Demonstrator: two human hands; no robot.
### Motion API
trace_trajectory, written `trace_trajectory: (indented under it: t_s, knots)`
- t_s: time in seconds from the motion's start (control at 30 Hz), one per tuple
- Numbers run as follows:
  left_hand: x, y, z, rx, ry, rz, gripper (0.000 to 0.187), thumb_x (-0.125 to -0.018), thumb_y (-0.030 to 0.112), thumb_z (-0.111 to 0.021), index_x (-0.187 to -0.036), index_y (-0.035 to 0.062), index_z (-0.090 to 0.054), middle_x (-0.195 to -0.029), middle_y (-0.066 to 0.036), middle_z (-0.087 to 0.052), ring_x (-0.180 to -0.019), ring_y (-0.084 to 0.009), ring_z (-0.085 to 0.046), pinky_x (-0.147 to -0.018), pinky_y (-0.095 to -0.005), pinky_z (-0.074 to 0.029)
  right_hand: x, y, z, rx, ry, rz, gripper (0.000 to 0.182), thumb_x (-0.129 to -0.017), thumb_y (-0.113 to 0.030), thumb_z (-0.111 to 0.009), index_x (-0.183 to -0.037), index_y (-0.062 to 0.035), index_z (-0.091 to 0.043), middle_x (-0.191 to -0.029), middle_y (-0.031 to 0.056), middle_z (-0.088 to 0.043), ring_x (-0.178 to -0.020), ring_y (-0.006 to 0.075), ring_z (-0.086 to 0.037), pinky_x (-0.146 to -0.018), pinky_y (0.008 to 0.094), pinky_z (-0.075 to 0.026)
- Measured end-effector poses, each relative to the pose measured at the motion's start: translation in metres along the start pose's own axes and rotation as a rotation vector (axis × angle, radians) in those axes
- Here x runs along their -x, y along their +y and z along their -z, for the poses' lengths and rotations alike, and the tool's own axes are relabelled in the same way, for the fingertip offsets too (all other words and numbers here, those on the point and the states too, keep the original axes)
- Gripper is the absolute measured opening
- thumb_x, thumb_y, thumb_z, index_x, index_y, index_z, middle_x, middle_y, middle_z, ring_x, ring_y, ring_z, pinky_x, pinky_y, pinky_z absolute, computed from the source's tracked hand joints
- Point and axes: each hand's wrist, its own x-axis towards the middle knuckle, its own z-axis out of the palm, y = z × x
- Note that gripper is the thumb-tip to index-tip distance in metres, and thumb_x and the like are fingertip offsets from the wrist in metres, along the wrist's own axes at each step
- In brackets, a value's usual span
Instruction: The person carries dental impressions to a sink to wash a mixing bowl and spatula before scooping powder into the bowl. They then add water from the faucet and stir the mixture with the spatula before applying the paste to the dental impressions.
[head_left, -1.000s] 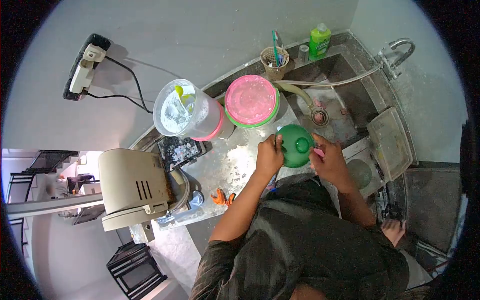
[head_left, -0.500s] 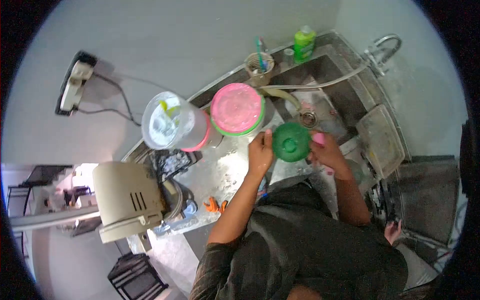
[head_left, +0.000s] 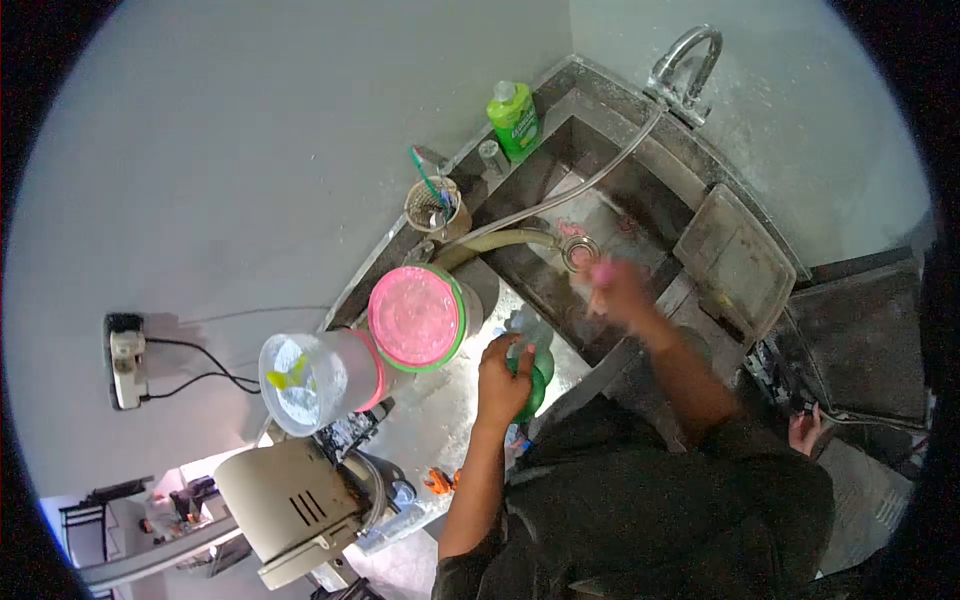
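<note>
My left hand (head_left: 503,385) is wrapped around a round green container (head_left: 533,392) just above the metal counter. A translucent part shows at the container's far end. Over the sink (head_left: 680,195), near the drain (head_left: 580,254), my right hand (head_left: 625,300) is blurred by motion. A small pink piece (head_left: 604,273), too smeared to name, shows at its fingers. Pink bits lie on the sink floor by the drain.
A pink-lidded tub (head_left: 415,318) and a translucent bucket (head_left: 310,385) stand left of my left hand. Behind the sink are a green soap bottle (head_left: 514,120), a basket (head_left: 437,208) and a faucet (head_left: 690,80). A clear tray (head_left: 735,265) leans at the right.
My left hand has lowered and tilted the green container towards my body. My right hand has left the container and reached out over the sink. The view has shifted.
</note>
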Motion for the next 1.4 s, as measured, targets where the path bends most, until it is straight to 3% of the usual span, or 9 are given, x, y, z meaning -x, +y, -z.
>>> trace_trajectory:
  t_s: [0.03, 0.17, 0.4, 0.7, 0.77, 0.8, 1.13, 1.3, 1.4]
  knots:
    - [-0.003, 0.006, 0.0, 0.027, -0.008, 0.016, 0.026, -0.084, 0.016, -0.065, -0.102, -0.0021, -0.063, -0.104, -0.023, -0.063, -0.1, -0.0397, -0.059, -0.089, -0.0417, -0.046, -0.025, 0.03, 0.037, 0.032, 0.208, -0.403, 0.027, -0.084, -0.006, -0.06, -0.111, -0.0047, -0.061, -0.084, 0.0079, -0.068, -0.08, 0.0227, -0.065, -0.071, 0.0349, -0.051]
    - [-0.039, 0.035, -0.014, 0.093, -0.06, -0.061, 0.023, -0.085, 0.016, -0.066, -0.099, -0.0018, -0.064, -0.099, -0.023, -0.064, -0.096, -0.038, -0.061, -0.088, -0.0401, -0.046, -0.109, 0.074, 0.16, 0.003, 1.089, -0.246, 0.056, -0.087, -0.026, -0.067, -0.132, 0.0006, -0.049, -0.123, 0.0202, -0.059, -0.107, 0.0285, -0.061, -0.089, 0.0361, -0.048]
    - [-0.144, 0.037, -0.072, 1.099, -0.508, 0.56, 0.038, -0.099, 0.032, -0.046, -0.117, 0.0012, -0.057, -0.112, -0.011, -0.065, -0.099, -0.0233, -0.062, -0.087, -0.0359, -0.048, -0.123, 0.137, 0.18, 0.021, 0.92, -0.313, 0.038, -0.091, -0.036, -0.063, -0.119, -0.0102, -0.065, -0.087, 0.0092, -0.071, -0.077, 0.0115, -0.068, -0.069, 0.0276, -0.051]
    - [-0.198, 0.024, -0.144, 1.285, -0.45, 0.801, 0.04, -0.094, 0.033, -0.046, -0.123, 0.0055, -0.047, -0.116, -0.017, -0.06, -0.101, -0.0305, -0.061, -0.087, -0.0452, -0.049, -0.094, 0.178, 0.163, 0.099, 0.733, -0.132, 0.039, -0.094, -0.022, -0.056, -0.133, -0.0213, -0.055, -0.124, 0.0071, -0.062, -0.081, 0.0166, -0.068, -0.071, 0.0301, -0.054]
    - [-0.211, 0.027, -0.155, 1.324, -0.427, 0.793, 0.039, -0.093, 0.033, -0.047, -0.121, 0.0051, -0.047, -0.116, -0.018, -0.06, -0.1, -0.0308, -0.061, -0.087, -0.0458, -0.049, -0.098, 0.246, 0.175, 0.32, 0.601, 0.192, 0.056, -0.098, -0.045, -0.043, -0.133, -0.0019, -0.052, -0.124, 0.0092, -0.062, -0.101, 0.0185, -0.064, -0.074, 0.0256, -0.048]
    - [-0.221, 0.023, -0.167, 1.352, -0.413, 0.771, 0.039, -0.092, 0.032, -0.046, -0.12, 0.004, -0.046, -0.117, -0.019, -0.059, -0.1, -0.0314, -0.061, -0.086, -0.0463, -0.05, -0.098, 0.18, 0.176, -0.036, 0.569, -0.248, 0.054, -0.098, -0.033, -0.045, -0.135, 0.0066, -0.046, -0.138, 0.0154, -0.05, -0.117, 0.0197, -0.055, -0.072, 0.0253, -0.048]
    - [-0.262, 0.051, -0.193, 1.453, -0.209, 0.779, 0.029, -0.093, 0.014, -0.042, -0.114, -0.0068, -0.045, -0.089, -0.026, -0.062, -0.074, -0.0354, -0.065, -0.057, -0.0459, -0.057, -0.108, 0.237, 0.181, -1.372, 0.471, 0.038, 0.059, -0.1, -0.029, -0.042, -0.137, 0.0167, -0.032, -0.146, 0.0197, -0.038, -0.119, 0.0273, -0.051, -0.084, 0.0307, -0.05]
    - [-0.24, 0.064, -0.156, 1.403, -0.1, 0.81, 0.017, -0.094, 0.005, -0.043, -0.097, -0.0079, -0.055, -0.074, -0.025, -0.062, -0.056, -0.0327, -0.064, -0.045, -0.0409, -0.054, -0.109, 0.182, 0.194, -0.066, 0.702, -0.044, 0.048, -0.093, -0.045, -0.055, -0.125, -0.0102, -0.062, -0.12, 0.0154, -0.062, -0.102, 0.0219, -0.062, -0.086, 0.0312, -0.048]
    - [-0.231, 0.034, -0.162, 1.073, -0.095, 0.623, 0.036, -0.095, 0.028, -0.05, -0.097, -0.0066, -0.062, -0.08, -0.022, -0.065, -0.072, -0.0324, -0.066, -0.072, -0.0637, -0.049, -0.115, 0.179, 0.196, 0.165, 0.756, -0.188, 0.041, -0.09, -0.043, -0.059, -0.121, -0.0182, -0.065, -0.103, 0.0104, -0.068, -0.075, 0.018, -0.064, -0.065, 0.0259, -0.05]
